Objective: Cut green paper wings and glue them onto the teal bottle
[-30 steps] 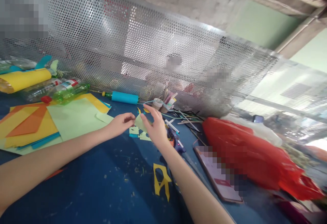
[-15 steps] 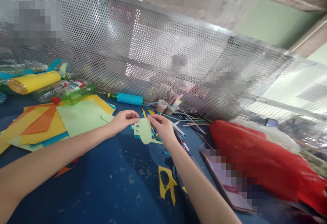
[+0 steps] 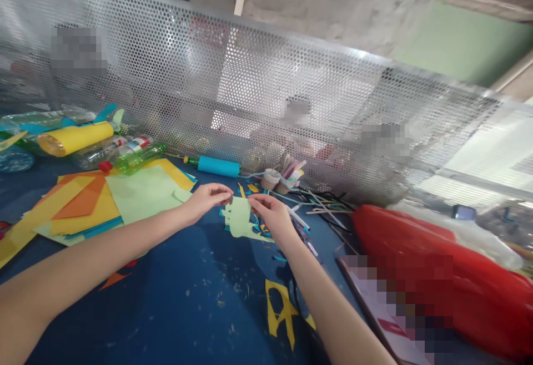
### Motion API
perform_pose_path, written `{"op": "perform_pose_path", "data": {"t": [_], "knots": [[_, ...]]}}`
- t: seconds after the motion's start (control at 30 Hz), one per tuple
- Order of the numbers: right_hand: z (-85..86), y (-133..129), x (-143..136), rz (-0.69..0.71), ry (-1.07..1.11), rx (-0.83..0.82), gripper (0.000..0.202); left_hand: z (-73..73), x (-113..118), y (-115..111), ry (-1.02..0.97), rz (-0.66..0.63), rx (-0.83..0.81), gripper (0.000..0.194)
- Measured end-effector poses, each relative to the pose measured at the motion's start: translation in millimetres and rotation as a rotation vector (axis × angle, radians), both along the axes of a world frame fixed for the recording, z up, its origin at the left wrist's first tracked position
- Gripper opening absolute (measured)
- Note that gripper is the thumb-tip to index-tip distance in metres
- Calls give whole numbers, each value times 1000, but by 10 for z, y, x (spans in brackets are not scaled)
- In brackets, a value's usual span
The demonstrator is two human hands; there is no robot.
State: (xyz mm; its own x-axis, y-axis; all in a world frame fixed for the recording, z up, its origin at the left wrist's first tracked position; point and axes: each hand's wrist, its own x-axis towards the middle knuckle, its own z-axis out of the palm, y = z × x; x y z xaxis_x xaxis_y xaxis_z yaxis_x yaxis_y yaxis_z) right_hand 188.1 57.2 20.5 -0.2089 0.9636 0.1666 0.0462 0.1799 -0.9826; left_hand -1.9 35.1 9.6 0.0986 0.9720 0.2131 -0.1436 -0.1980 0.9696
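A small pale green paper piece (image 3: 240,218) with a rounded lower end hangs between my two hands above the blue table. My left hand (image 3: 210,198) pinches its upper left corner. My right hand (image 3: 270,209) pinches its upper right corner between thumb and fingers. Green, blue and yellow paper scraps (image 3: 260,227) lie behind and below it. To the left, a stack of coloured paper has a pale green sheet (image 3: 139,190) on top, partly behind my left forearm.
Bottles, one wrapped in yellow (image 3: 83,136) and one in blue (image 3: 219,166), lie along the perforated metal screen (image 3: 166,65). Small cups (image 3: 270,178) hold sticks. A yellow cut-out scrap (image 3: 281,312) lies near my right forearm. A red bag (image 3: 437,265) fills the right side.
The view has shifted, so the scene sits slightly farther right and lower. The green piece has turned slightly between my hands, which keep their pinch.
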Motion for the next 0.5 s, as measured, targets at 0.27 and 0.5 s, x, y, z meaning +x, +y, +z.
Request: {"op": "perform_pose_path", "data": {"t": [0.27,0.5], "knots": [[-37,6,-13,25,23,-47,23,-16,-6,1,49,6,-4,16],[5,-42,-22,149,217,-211,24,84,-5,-46,-157,-220,-128,21]]}}
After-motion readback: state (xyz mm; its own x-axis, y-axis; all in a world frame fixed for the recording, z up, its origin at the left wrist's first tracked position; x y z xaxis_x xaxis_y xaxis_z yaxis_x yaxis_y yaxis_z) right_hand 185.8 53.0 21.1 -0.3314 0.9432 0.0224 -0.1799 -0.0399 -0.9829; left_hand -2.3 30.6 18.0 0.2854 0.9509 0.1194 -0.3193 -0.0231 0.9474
